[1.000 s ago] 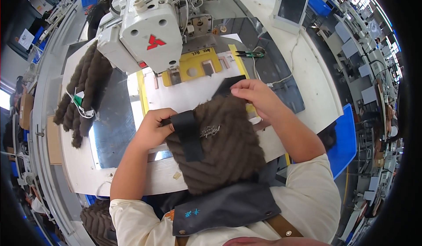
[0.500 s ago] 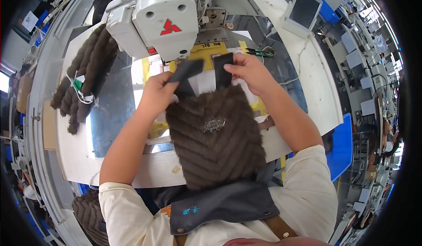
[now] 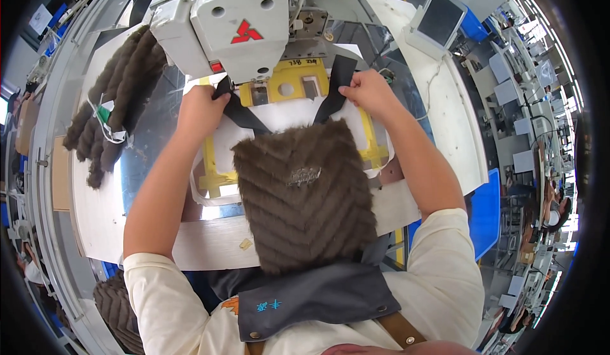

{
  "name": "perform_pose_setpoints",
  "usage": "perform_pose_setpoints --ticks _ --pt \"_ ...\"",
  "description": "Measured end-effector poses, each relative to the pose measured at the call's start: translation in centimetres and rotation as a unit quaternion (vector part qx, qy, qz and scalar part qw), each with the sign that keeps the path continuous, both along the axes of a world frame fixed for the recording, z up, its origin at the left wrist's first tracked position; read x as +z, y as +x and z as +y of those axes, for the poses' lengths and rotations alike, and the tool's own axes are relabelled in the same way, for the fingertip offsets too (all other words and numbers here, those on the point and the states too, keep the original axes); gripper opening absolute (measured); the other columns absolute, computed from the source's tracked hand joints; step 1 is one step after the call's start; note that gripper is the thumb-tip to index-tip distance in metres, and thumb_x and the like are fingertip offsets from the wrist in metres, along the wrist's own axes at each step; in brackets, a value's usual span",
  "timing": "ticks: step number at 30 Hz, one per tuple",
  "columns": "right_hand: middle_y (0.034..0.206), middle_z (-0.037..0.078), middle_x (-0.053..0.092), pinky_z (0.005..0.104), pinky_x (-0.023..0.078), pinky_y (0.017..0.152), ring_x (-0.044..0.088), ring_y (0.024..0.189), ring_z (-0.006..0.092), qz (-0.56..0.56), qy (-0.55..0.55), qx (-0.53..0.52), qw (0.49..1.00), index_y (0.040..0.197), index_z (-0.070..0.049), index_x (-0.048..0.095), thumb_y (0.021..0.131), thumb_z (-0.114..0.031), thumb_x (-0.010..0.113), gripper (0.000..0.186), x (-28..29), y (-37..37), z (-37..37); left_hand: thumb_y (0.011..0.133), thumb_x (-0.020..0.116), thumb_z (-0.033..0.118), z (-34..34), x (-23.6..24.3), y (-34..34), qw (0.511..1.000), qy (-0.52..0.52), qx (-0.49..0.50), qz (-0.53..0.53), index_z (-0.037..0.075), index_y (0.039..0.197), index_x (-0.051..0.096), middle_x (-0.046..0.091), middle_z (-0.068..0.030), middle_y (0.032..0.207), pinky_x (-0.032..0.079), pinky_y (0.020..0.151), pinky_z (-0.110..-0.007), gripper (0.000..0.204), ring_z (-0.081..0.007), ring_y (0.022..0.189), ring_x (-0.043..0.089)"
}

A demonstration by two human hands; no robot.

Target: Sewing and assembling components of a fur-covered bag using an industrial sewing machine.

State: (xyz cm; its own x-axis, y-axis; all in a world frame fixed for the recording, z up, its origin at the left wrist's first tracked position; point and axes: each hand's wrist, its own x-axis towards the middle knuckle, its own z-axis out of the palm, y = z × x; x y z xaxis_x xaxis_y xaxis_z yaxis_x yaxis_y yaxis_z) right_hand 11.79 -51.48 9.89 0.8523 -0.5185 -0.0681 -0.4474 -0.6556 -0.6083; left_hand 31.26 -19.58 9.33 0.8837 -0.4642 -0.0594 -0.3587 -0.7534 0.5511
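Left hand [image 3: 202, 108] pinches one black strap [image 3: 241, 114], fingers closed; right hand [image 3: 372, 94] pinches the other strap [image 3: 342, 75], both fanning out above the fur panel [image 3: 305, 209]!

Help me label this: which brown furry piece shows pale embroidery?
The middle furry piece, its black straps in the left hand and right hand. Neither the furry pile at left nor the piece at lower left shows any.

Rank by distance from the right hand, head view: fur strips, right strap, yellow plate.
1. Right strap: pinched in the right hand.
2. Yellow plate: left of that hand, by the machine head.
3. Fur strips: far left, on the table.
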Motion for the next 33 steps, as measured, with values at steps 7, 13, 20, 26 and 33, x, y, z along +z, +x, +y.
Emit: perform_pose_setpoints --ticks 7,13,20,26,33 --pt "0.070 0.018 0.069 0.0425 0.054 0.068 0.068 0.069 0.0347 0.027 -0.041 -0.016 0.999 0.073 0.000 0.070 0.078 -0.032 0.083 0.035 0.0 4.3 -1.9 0.089 0.071 0.019 -2.8 -2.4 3.7 0.982 -0.151 -0.037 -0.110 0.003 0.111 0.074 0.074 -0.0232 0.093 0.056 0.079 -0.046 0.027 -0.0379 0.085 0.073" --pt "0.073 0.015 0.072 0.0392 0.056 0.064 0.070 0.061 0.0252 0.002 0.062 -0.037 0.997 0.082 0.000 0.076 0.086 -0.027 0.077 0.027 -0.6 5.6 -1.7 0.092 0.070 0.013 -3.3 -2.6 3.7 0.960 -0.254 0.017 0.114 0.000 0.121 0.069 0.075 -0.0187 0.098 0.057 0.075 -0.041 0.032 -0.0278 0.085 0.073" --pt "0.103 0.008 0.069 0.0306 0.055 0.060 0.065 0.074 0.0132 -0.104 0.156 -0.091 0.978 0.130 -0.003 0.063 0.097 -0.021 0.070 0.039 0.8 0.0 1.1 0.097 0.066 0.012 1.7 -0.9 -2.8 0.913 -0.396 0.064 0.080 -0.001 0.132 0.059 0.066 -0.0145 0.122 0.055 0.084 -0.034 0.038 -0.0202 0.100 0.067" --pt "0.121 0.008 0.061 0.0314 0.053 0.083 0.062 0.096 0.0144 -0.049 0.361 -0.048 0.930 0.131 -0.003 0.056 0.094 -0.014 0.072 0.042 1.8 -7.7 5.1 0.096 0.069 0.012 6.4 1.7 -9.4 0.867 -0.332 0.060 0.366 0.001 0.141 0.050 0.059 -0.0143 0.135 0.051 0.093 -0.032 0.050 -0.0197 0.101 0.062" --pt "0.102 0.006 0.063 0.0310 0.048 0.070 0.060 0.083 0.0122 -0.067 0.425 -0.055 0.901 0.127 -0.003 0.056 0.094 -0.017 0.075 0.042 1.6 -8.7 6.8 0.094 0.071 0.009 3.8 2.0 -11.9 0.826 -0.370 0.072 0.419 0.007 0.147 0.044 0.063 -0.0109 0.117 0.051 0.078 -0.031 0.059 -0.0179 0.095 0.062"
